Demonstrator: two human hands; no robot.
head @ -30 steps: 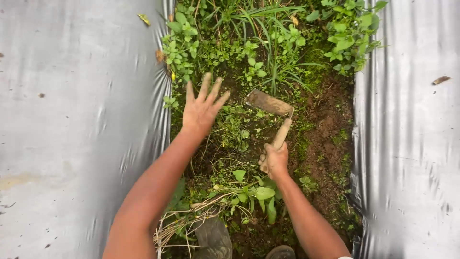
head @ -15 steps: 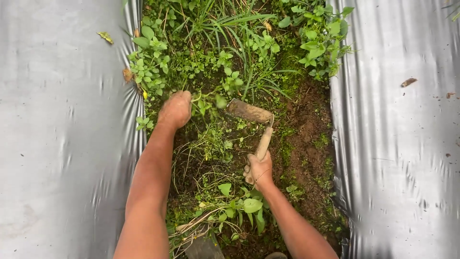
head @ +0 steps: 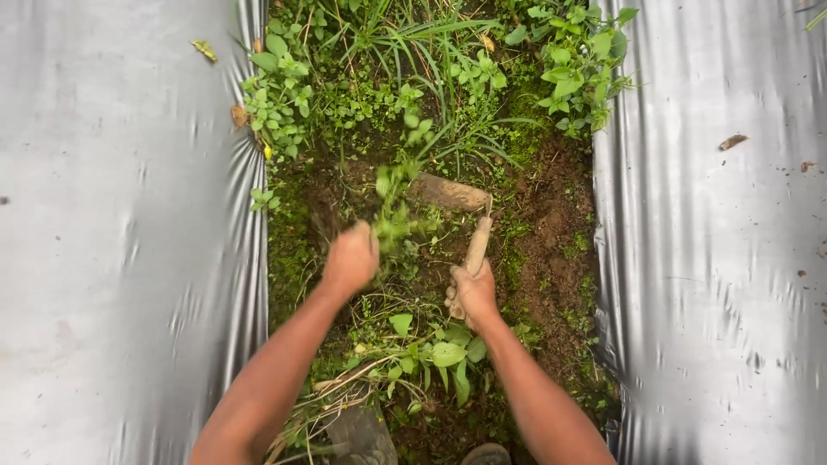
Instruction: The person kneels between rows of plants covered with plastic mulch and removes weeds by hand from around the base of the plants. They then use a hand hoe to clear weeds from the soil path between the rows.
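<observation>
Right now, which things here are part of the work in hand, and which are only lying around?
In use:
- left hand, closed on a clump of pulled weeds
- right hand, gripping the hand hoe

Lying about:
- silver plastic sheets
- dry leaves on them
- uncut green weeds
- cut stalks

Soft daylight; sheeting glares, moving weeds blurred.

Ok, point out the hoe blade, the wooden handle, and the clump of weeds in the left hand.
hoe blade (head: 448, 193), head view, middle of the flat metal face.
wooden handle (head: 477, 245), head view, shaft above the right hand.
clump of weeds (head: 394, 215), head view, blurred leafy part beside the left hand.
</observation>
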